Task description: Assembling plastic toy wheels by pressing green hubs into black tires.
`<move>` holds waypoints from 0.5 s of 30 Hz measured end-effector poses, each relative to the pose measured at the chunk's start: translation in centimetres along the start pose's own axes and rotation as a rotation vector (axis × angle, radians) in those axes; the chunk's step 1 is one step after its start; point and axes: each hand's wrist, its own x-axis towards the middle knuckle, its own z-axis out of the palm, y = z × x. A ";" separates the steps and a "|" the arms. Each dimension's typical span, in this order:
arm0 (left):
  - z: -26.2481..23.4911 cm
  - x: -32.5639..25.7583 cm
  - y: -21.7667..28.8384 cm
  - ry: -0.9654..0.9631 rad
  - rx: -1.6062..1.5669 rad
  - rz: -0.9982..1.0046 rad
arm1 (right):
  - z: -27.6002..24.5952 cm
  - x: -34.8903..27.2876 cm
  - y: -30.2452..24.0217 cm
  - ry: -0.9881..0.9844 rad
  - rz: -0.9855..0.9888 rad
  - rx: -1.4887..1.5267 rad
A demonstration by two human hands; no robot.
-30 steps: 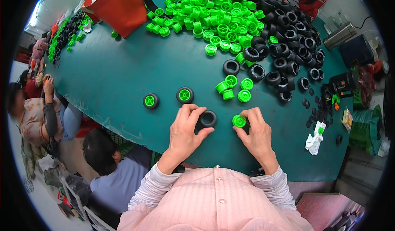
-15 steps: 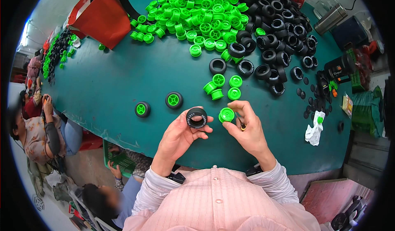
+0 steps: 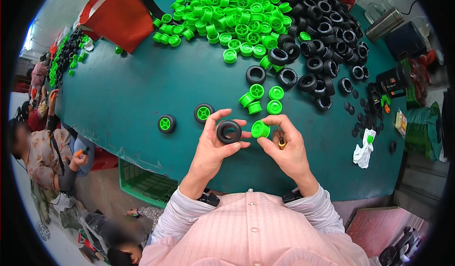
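Note:
In my left hand (image 3: 210, 147) is a black rubber tire (image 3: 229, 132), held upright between thumb and fingers with its hole facing me. My right hand (image 3: 287, 147) pinches a bright green wheel rim (image 3: 260, 129) between thumb and forefinger, close beside the tire but apart from it. A small tool with a yellow handle (image 3: 282, 144) is tucked in the same right hand; its far end is hidden by the fingers. Beyond my hands lie loose green rims (image 3: 274, 107) and, to the left, two tires fitted with green rims (image 3: 166, 123).
A heap of green rims (image 3: 246, 24) and a pile of black tires (image 3: 327, 43) cover the table's far side. An orange-red bag (image 3: 118, 17) stands far left. At right lie small black discs (image 3: 362, 117) and a crumpled white wrapper (image 3: 363, 152). Other people sit along the left.
My left hand has turned the tire so its lettered side no longer shows, and the fingers have shifted round it. The green rim has tilted in my right hand.

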 end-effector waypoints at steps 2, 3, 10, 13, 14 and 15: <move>0.1 0.1 -0.1 -0.070 0.002 0.063 | 0.0 0.3 -0.2 -0.029 -0.043 -0.078; 0.2 0.2 -0.1 -0.071 0.002 0.063 | 0.2 0.5 -0.3 -0.016 -0.095 -0.085; 0.2 0.7 -0.7 -0.057 0.065 0.081 | 0.7 0.6 -0.9 -0.014 -0.133 -0.152; 0.1 0.6 -0.5 -0.059 0.172 0.089 | 0.5 0.6 -1.3 -0.026 -0.207 -0.273; 0.2 0.6 -0.4 -0.062 0.220 0.093 | 0.6 0.6 -1.3 -0.024 -0.206 -0.273; 0.3 0.5 -0.4 -0.063 0.220 0.093 | 0.7 0.6 -1.1 -0.021 -0.253 -0.310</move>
